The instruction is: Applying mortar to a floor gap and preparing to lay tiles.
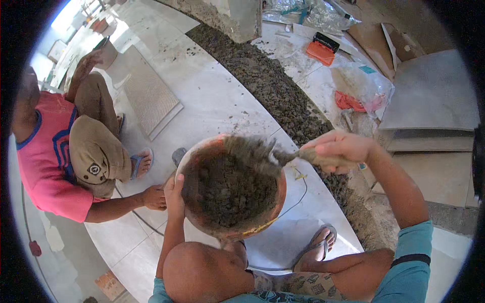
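Note:
A round orange bucket (283, 202) stands between my knees and is tilted toward me. Dark grey mortar (227, 187) fills most of its opening. My left hand (175, 197) grips the bucket's left rim, thumb over the edge. Above the right rim, my right hand (336, 151) is closed around the handle of a trowel (288, 157). Its blade is smeared by motion and carries grey mortar over the bucket's far side. A co-worker's hand (154, 197) is right beside my left hand, at the bucket's left side.
A co-worker in a pink shirt (45, 151) squats at the left. Ridged tiles (149, 91) lie on the floor (212, 96). A strip of loose mortar (262, 76) runs diagonally beyond the bucket. At the right are stacked large tiles (429, 101), an orange tool box (320, 53) and a plastic bag (364, 86).

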`<state>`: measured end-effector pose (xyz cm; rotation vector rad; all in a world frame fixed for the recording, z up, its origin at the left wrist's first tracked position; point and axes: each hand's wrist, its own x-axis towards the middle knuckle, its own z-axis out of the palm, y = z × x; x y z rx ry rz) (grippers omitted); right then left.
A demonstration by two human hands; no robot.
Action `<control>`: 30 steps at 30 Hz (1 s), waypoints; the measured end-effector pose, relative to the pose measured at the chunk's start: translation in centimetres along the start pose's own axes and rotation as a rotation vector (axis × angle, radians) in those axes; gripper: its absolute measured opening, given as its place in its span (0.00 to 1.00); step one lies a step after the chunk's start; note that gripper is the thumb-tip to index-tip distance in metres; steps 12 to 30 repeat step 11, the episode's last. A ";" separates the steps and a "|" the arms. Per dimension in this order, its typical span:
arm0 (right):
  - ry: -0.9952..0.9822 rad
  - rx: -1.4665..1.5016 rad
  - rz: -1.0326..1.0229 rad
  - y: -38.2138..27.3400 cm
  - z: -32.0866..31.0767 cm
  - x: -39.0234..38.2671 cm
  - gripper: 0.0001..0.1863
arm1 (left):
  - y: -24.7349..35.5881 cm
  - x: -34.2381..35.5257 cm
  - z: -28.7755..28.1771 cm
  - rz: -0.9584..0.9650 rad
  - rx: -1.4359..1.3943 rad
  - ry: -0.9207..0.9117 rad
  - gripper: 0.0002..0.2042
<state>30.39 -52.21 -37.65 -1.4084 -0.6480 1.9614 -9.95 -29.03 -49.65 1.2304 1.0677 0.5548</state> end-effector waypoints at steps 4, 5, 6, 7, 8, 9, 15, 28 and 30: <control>0.148 0.196 -0.095 -0.8 -5.7 0.1 0.26 | 1.0 -0.4 -0.6 0.018 0.217 0.056 0.22; 0.223 0.199 -0.122 -1.1 -7.8 -0.2 0.26 | 0.6 -0.1 0.0 0.026 0.207 0.045 0.22; 0.215 0.197 -0.133 -1.3 -9.8 0.5 0.26 | 0.4 -0.1 0.0 0.038 0.113 0.027 0.21; 0.293 0.069 -0.158 -1.3 -11.8 1.5 0.27 | 0.2 -0.1 -0.1 0.049 0.020 0.008 0.21; 0.370 -0.058 -0.182 -1.0 -13.8 3.1 0.29 | 0.0 0.0 -0.4 0.057 0.028 0.016 0.21; 0.362 -0.059 -0.195 -0.4 -15.8 5.1 0.29 | -0.1 -0.1 -0.8 0.062 0.179 0.069 0.21; 0.769 -0.552 -0.139 2.7 -20.3 9.4 0.38 | -0.3 0.4 -0.3 0.070 0.319 0.103 0.22; 0.769 -0.552 -0.139 2.7 -20.3 9.4 0.38 | -0.3 0.4 -0.3 0.070 0.319 0.103 0.22; 0.769 -0.552 -0.139 2.7 -20.3 9.4 0.38 | -0.3 0.4 -0.3 0.070 0.319 0.103 0.22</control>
